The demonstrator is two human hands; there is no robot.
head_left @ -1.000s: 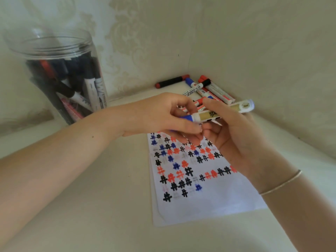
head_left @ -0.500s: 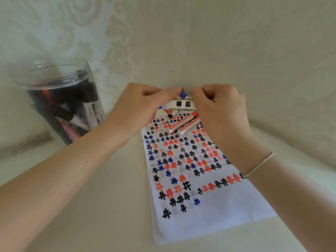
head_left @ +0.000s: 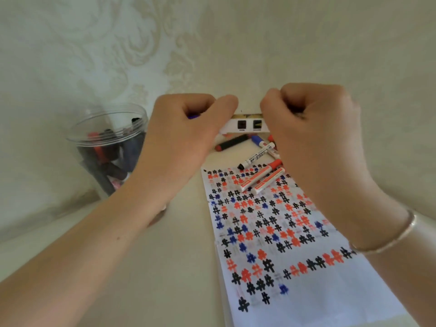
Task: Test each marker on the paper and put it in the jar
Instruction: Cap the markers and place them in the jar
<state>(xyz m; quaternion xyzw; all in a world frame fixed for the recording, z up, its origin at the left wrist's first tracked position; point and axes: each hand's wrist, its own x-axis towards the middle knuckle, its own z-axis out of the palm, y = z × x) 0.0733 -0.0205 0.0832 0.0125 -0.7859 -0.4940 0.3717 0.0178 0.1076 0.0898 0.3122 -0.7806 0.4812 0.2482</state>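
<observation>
Centre frame, left hand [head_left: 186, 135] and right hand [head_left: 313, 133] both fist the light, stiff white blue-capped marker [head_left: 245, 125] by its ends, probably uncapping.

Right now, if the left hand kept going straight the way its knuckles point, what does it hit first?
Probably the wall. The left hand, fisted on the marker, points away from the camera, nothing shows between; depth is unclear.

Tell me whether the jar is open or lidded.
Open. The jar shows a bare round rim with no lid on it, and it stands upright with several markers inside.
</observation>
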